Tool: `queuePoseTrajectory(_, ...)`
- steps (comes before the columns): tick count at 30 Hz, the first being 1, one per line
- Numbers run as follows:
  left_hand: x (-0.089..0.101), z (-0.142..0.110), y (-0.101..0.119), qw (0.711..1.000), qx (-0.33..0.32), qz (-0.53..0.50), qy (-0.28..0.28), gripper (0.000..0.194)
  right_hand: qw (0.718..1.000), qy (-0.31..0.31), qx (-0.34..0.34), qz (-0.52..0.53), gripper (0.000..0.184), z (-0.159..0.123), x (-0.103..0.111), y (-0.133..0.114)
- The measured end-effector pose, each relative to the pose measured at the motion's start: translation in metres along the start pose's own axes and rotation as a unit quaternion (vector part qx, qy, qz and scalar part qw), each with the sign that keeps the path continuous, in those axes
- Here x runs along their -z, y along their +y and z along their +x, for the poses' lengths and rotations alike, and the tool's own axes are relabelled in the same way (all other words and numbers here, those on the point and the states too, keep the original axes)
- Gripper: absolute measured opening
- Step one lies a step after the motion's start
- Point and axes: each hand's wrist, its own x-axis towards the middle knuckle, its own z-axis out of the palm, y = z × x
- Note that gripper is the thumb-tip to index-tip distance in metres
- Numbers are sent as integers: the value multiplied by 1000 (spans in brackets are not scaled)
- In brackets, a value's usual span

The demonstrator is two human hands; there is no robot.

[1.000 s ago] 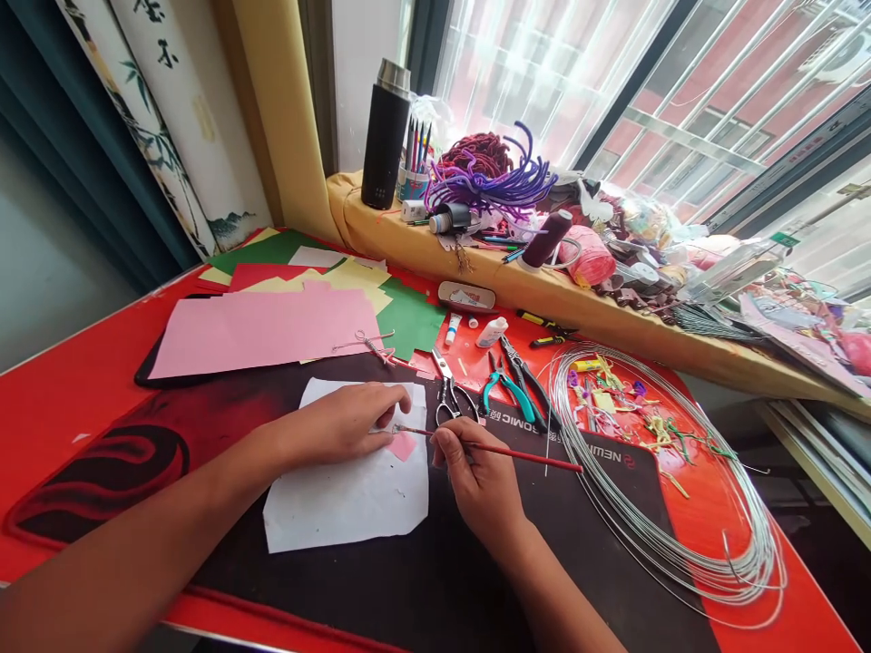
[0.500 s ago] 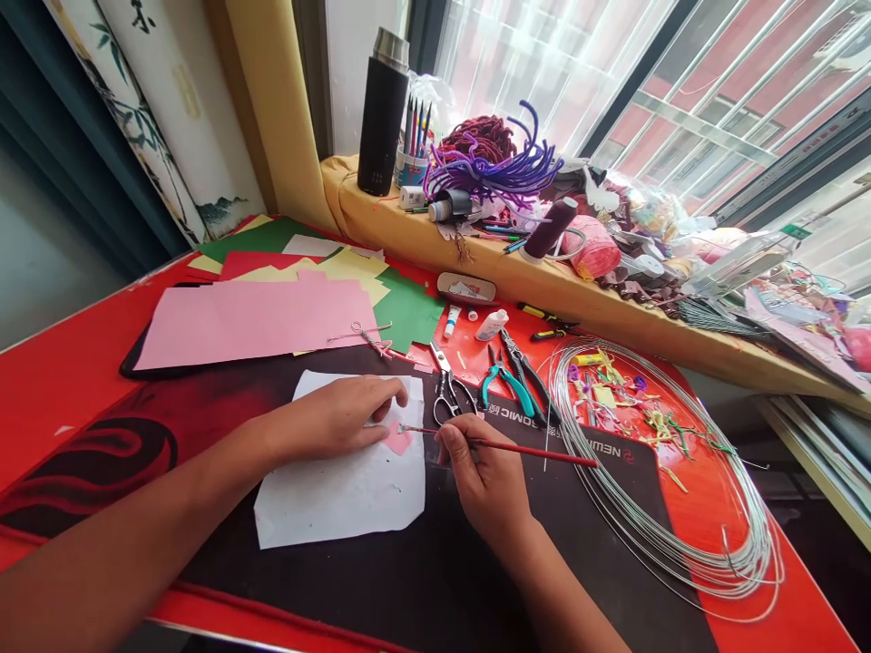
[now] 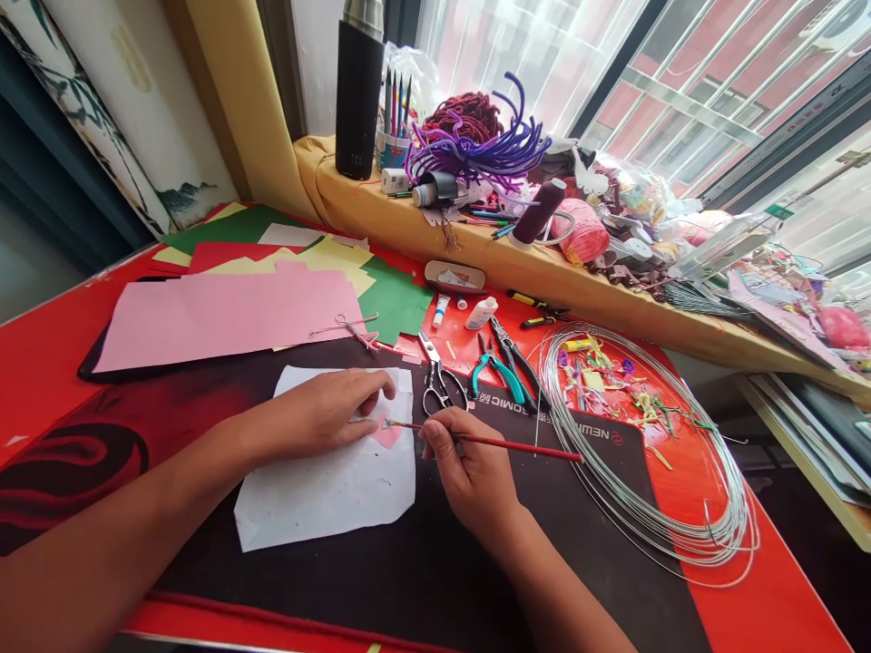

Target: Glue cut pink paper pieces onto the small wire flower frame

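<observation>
My right hand (image 3: 476, 458) pinches a thin red-handled paintbrush (image 3: 517, 445) near its bristle end. The brush tip meets a small pink paper piece (image 3: 387, 437), which lies on a white sheet (image 3: 327, 503). My left hand (image 3: 340, 408) rests on that sheet, its thumb tip at the left edge of the pink piece. Its index finger is bent and stands apart from the thumb; the other fingers are partly hidden. Just beyond my right hand lie silver scissors (image 3: 441, 381).
Behind the scissors are teal pliers (image 3: 500, 376), black pliers (image 3: 521, 363) and a small white bottle (image 3: 482, 313). A wire coil (image 3: 721, 508) lies to the right around paper scraps. Pink paper (image 3: 231, 313) lies back left. A black flask (image 3: 358, 100) and yarn crowd the sill.
The whole view has shifted, so things sit a little further left and higher. The brush tip stays on the pink piece, and both hands keep much the same pose.
</observation>
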Motion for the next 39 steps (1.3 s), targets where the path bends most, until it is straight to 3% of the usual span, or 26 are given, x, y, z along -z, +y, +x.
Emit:
queuePoseTrajectory(22, 6, -1, 12, 1000, -11, 4, 13, 28, 1000, 0, -6, 12, 32, -2, -6, 6)
queuePoseTrajectory(28, 8, -2, 13, 1000, -7, 8, 4, 28, 999, 13, -34, 40, 32, -1, -6, 7)
queuePoseTrajectory(33, 6, -1, 10, 1000, -10, 7, 5, 28, 1000, -14, -2, 19, 33, 0, -9, 5)
queuePoseTrajectory(39, 5, -1, 9, 1000, -3, 16, 0, 28, 998, 9, -40, 38, 33, -3, -4, 6)
